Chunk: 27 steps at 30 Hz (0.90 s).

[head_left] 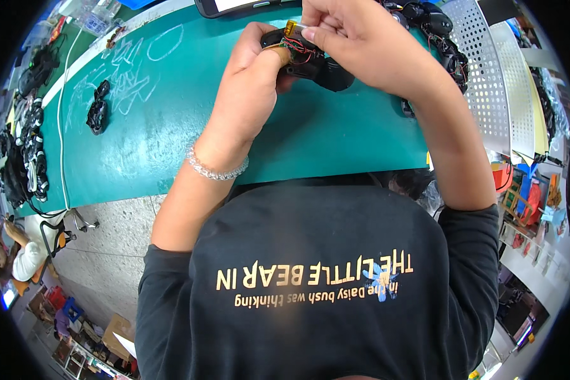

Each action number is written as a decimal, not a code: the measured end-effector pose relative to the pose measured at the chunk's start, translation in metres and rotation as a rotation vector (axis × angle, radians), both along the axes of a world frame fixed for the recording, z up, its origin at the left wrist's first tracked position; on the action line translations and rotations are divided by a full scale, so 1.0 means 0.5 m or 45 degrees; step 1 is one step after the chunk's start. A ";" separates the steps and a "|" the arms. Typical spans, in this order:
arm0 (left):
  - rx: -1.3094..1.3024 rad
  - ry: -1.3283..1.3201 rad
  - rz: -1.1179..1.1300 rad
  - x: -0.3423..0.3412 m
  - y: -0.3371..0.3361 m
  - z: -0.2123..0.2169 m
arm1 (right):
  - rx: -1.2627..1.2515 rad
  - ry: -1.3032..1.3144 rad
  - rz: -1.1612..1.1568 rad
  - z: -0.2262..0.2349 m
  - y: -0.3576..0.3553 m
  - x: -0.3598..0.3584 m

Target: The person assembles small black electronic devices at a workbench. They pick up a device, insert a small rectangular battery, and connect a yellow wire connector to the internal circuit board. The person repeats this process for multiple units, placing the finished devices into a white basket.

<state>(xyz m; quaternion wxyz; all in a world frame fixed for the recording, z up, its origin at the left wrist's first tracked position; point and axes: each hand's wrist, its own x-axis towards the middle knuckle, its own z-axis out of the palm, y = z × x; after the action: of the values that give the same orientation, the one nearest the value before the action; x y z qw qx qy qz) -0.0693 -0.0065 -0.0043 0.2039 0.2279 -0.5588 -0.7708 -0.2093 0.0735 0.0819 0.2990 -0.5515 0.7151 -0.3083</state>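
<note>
Item: black device shell (320, 68), wires exposed, above the green mat (171, 126), long axis left-right. My left hand (253, 69) grips its left end; my right hand (354, 38), nearer, pinches the small yellow cell (292, 26) on top.

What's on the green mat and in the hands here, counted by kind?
Open black device with wires, held in both hands: 1
Small gold battery cell pinched above it: 1
Black part lying alone on the green mat: 1
Dark tablet or phone at the mat's far edge: 1
Total: 4
</note>
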 end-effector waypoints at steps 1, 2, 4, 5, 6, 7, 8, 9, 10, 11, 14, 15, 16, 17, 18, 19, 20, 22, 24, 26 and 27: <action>0.000 -0.015 -0.005 0.000 0.000 0.001 | -0.002 0.009 0.000 -0.003 0.000 0.000; 0.000 -0.031 -0.009 0.000 0.000 0.003 | -0.003 0.017 -0.001 -0.007 0.001 0.000; 0.016 -0.050 -0.029 -0.002 -0.002 0.005 | -0.026 0.020 -0.006 -0.017 0.004 -0.001; 0.033 -0.055 -0.040 -0.002 -0.004 0.002 | -0.046 0.013 -0.006 -0.025 0.004 -0.003; 0.051 -0.061 -0.048 -0.001 -0.006 -0.003 | -0.067 0.004 -0.004 -0.037 0.004 -0.005; 0.080 -0.049 -0.061 -0.001 -0.008 -0.005 | -0.184 0.010 0.020 -0.062 0.006 -0.009; 0.109 -0.037 -0.073 -0.001 -0.009 -0.007 | -0.301 0.017 0.044 -0.099 0.010 -0.016; 0.142 -0.026 -0.084 0.000 -0.011 -0.011 | -0.414 0.022 0.071 -0.115 0.008 -0.016; 0.155 -0.029 -0.098 0.000 -0.013 -0.014 | -0.402 0.037 0.093 -0.120 0.012 -0.018; 0.168 -0.031 -0.112 -0.001 -0.016 -0.016 | -0.425 0.041 0.090 -0.125 0.011 -0.019; 0.253 -0.004 -0.188 0.005 -0.022 -0.034 | -0.452 0.046 0.074 -0.145 0.014 -0.016; 0.283 0.014 -0.218 0.003 -0.027 -0.035 | -0.406 0.096 0.055 -0.139 0.015 -0.019; 0.210 -0.017 -0.199 0.000 -0.028 -0.030 | -0.362 0.146 0.037 -0.132 0.016 -0.021; 0.136 -0.048 -0.180 -0.004 -0.024 -0.023 | -0.318 0.197 0.017 -0.123 0.018 -0.024; 0.061 -0.079 -0.161 -0.008 -0.022 -0.017 | -0.326 0.377 0.068 -0.114 0.018 -0.029; -0.026 -0.083 -0.153 -0.009 -0.021 -0.011 | -0.333 0.559 0.118 -0.101 0.018 -0.035; -0.113 -0.088 -0.146 -0.009 -0.019 -0.004 | -0.339 0.741 0.166 -0.088 0.016 -0.038; -0.252 -0.052 -0.125 -0.009 -0.013 0.000 | -0.169 0.994 0.294 -0.064 0.014 -0.035; -0.393 0.002 -0.139 -0.009 -0.016 -0.022 | -0.032 1.151 0.416 -0.045 0.007 -0.034; -0.420 0.019 -0.139 -0.006 -0.018 -0.028 | 0.068 1.212 0.534 -0.033 -0.004 -0.032; -0.377 0.013 -0.133 -0.003 -0.017 -0.027 | 0.028 1.158 0.535 -0.037 -0.008 -0.034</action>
<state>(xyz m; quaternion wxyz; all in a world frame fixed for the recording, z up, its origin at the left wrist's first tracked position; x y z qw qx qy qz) -0.0709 -0.0150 -0.0176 0.1976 0.1618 -0.6765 -0.6907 -0.2264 0.0696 0.0634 0.0183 -0.7590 0.6497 0.0376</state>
